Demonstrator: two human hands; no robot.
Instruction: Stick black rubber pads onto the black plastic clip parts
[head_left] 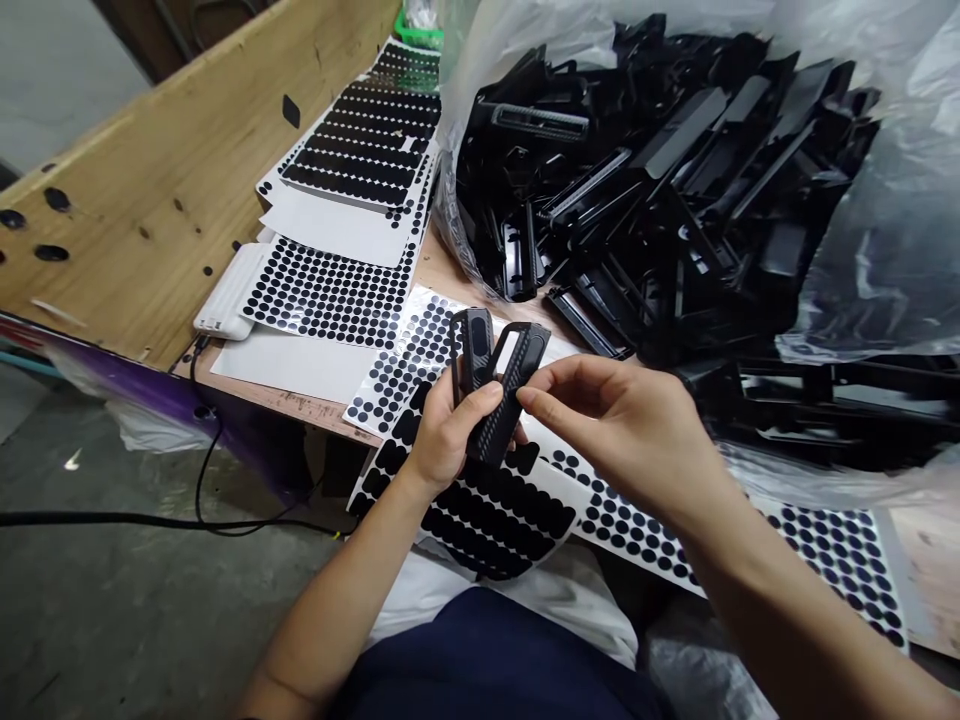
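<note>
Left hand (448, 430) grips two black plastic housings (495, 385) at centre, above the oval-pad sheet (495, 520) at 6 o'clock. Right hand (622, 425), fingers pinched narrow, touches the right housing's edge. A firm left grip probably makes that contact steadier.

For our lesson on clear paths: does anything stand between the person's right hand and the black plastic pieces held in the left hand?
Nothing visible does. The right hand touches the black plastic pieces with its fingertips, and the left hand grips them above the sticker sheets.
</note>
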